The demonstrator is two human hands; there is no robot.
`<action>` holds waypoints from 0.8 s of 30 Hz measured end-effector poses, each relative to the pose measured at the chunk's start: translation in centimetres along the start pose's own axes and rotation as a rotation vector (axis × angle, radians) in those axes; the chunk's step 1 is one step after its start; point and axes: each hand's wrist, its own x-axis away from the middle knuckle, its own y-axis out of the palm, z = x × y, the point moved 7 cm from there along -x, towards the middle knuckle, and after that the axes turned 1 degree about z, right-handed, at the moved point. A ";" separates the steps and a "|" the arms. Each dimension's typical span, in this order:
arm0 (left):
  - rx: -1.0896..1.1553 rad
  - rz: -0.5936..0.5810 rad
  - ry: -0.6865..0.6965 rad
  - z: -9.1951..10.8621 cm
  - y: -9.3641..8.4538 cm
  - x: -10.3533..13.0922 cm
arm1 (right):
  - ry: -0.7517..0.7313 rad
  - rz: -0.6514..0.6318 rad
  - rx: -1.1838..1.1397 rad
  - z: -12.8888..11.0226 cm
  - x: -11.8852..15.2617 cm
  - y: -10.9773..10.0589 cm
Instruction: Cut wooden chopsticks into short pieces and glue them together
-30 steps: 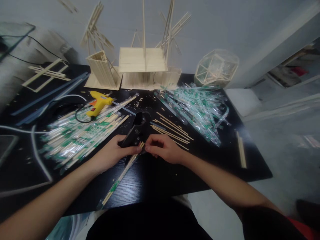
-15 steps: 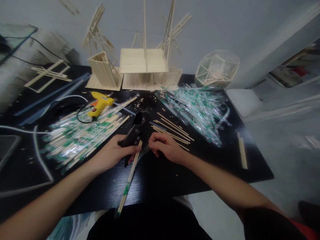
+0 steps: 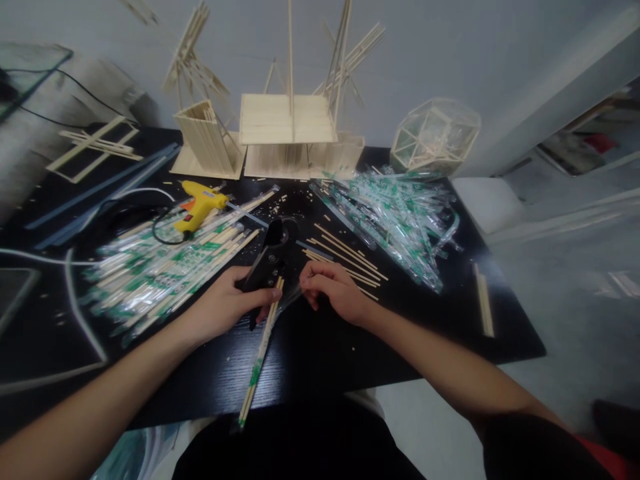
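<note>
Your left arm comes up from the bottom left corner, almost straight. Your left hand [image 3: 227,303] is curled around a black tool [image 3: 265,263], and its thumb points right. That grip is squeezed tight on the tool, and the thumb also holds the top of some thin wrapped sticks [image 3: 259,365]. The sticks hang down toward you, a bit slanted, and their low end goes past the near edge of the black surface [image 3: 340,367].

Your right arm comes from the bottom right, with the elbow bent. Your right hand [image 3: 336,290] is just beside the tool, with its fingers folded in. Its grip pinches a bit of clear wrap [image 3: 289,304] that stretches over from the sticks. Loose sticks [image 3: 346,252] lie just behind that hand.
</note>
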 end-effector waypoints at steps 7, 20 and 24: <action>-0.008 -0.004 0.036 0.2 0.0 -0.1 | -0.006 0.017 -0.028 -0.2 0.0 -0.1; -0.032 0.026 0.036 0.6 -0.2 -0.2 | -0.017 0.031 -0.057 -0.4 0.1 -0.2; -0.050 0.052 0.042 0.4 -0.5 -0.2 | -0.024 0.040 -0.064 -0.4 0.2 -0.2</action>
